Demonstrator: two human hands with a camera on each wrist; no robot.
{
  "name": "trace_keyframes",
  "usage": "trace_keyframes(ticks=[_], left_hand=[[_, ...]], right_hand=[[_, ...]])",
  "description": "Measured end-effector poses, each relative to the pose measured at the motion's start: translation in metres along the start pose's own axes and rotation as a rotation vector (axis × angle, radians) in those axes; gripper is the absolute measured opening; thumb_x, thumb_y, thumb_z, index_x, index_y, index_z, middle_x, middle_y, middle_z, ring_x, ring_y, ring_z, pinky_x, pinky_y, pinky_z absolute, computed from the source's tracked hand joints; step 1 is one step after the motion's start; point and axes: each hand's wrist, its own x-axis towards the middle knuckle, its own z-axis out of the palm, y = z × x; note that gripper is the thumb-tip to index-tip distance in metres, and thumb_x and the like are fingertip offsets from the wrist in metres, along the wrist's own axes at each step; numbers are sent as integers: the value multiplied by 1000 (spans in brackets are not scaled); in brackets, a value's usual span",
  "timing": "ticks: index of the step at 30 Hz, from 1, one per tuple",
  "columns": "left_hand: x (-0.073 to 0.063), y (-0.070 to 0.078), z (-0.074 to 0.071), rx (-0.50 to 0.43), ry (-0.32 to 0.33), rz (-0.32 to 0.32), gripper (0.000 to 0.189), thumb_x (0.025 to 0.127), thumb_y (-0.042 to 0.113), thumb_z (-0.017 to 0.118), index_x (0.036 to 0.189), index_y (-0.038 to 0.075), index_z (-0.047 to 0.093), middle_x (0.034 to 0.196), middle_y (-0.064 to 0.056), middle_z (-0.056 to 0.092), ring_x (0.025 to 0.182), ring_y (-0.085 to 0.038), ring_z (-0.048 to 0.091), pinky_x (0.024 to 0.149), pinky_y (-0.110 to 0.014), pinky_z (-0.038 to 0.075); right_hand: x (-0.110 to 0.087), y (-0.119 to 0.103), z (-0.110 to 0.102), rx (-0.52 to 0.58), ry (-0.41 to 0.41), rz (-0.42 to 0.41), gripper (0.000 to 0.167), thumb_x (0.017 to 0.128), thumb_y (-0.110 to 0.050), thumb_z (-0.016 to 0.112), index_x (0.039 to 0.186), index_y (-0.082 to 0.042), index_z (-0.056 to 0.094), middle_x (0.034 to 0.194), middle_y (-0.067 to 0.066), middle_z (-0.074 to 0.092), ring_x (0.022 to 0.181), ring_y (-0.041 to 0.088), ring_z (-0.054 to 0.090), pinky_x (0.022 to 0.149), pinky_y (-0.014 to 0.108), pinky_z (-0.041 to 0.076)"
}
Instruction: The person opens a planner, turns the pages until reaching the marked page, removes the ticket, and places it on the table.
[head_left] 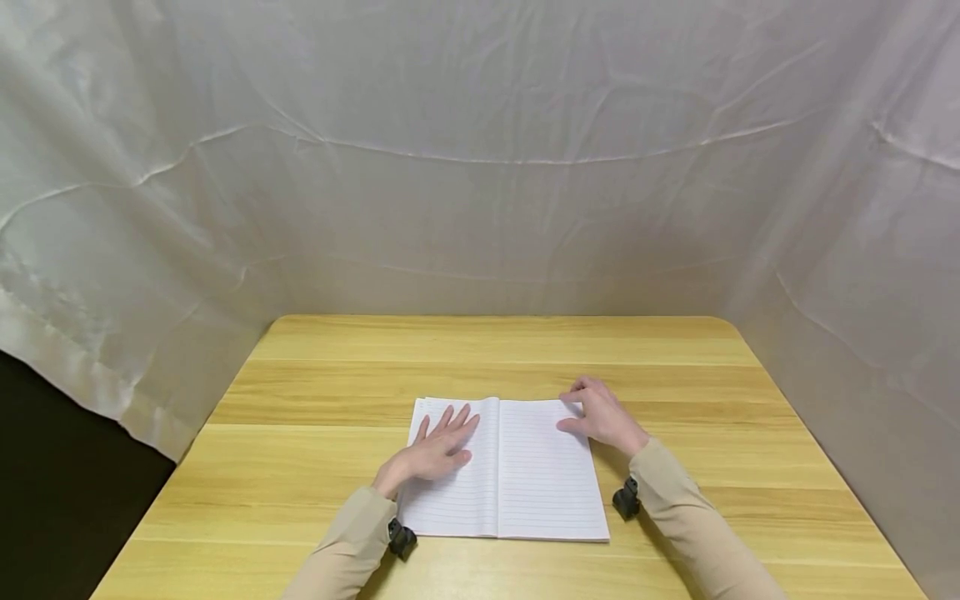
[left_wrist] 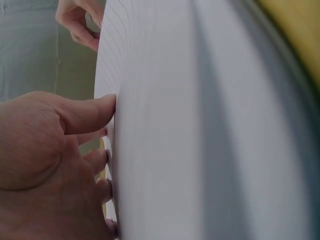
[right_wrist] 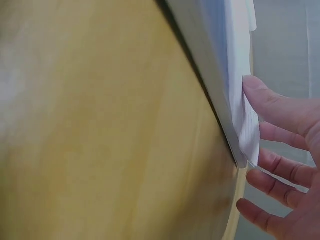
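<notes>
An open lined notebook lies on the wooden table, its blank ruled pages facing up. My left hand rests flat on the left page, fingers spread toward the spine. In the left wrist view the thumb and fingertips of that left hand press on the paper. At the top right corner of the notebook is my right hand, its thumb on the right page and its fingers bent about the edge. The right wrist view shows a page corner slightly raised between the thumb and fingers of the right hand.
The wooden table extends around the notebook, with rounded far corners. A pale grey curtain hangs behind it and along both sides. A dark area shows at the left. Each sleeved wrist wears a small black camera.
</notes>
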Motion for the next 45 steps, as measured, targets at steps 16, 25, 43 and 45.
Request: trace_keyframes(ticks=[16,25,43,45], left_hand=[[-1,2,-1,-4,-10,-7,58,106,22,43,159,4,25,170,-17,8,158,-42,-1,123,-68,-8],[0,0,-1,-4,-11,-10,59,106,22,43,159,5,25,171,-16,8,158,-42,-1,123,-68,-8],[-1,-1,-1,-73,45,13,58,105,23,44,158,4,28,169,-17,15,157,-43,4,123,-68,-8],[-1,-4,0,-109,78,27,58,106,24,44,158,5,28,168,-17,19,157,-42,6,124,-67,-7]], right_hand=[[1,5,-4,-32,-23,-13,50,83,-29,83,120,2,71,111,17,64,104,34,58,90,53,48],[1,2,-2,-33,86,-19,30,84,-16,81,109,-1,77,104,13,66,94,28,58,79,41,50],[-16,-9,-12,221,-58,-58,38,99,-28,64,124,0,70,124,20,71,113,37,70,101,55,54],[-21,-13,-12,261,-132,-80,46,100,-33,62,134,-2,63,136,20,64,122,38,65,104,56,52]])
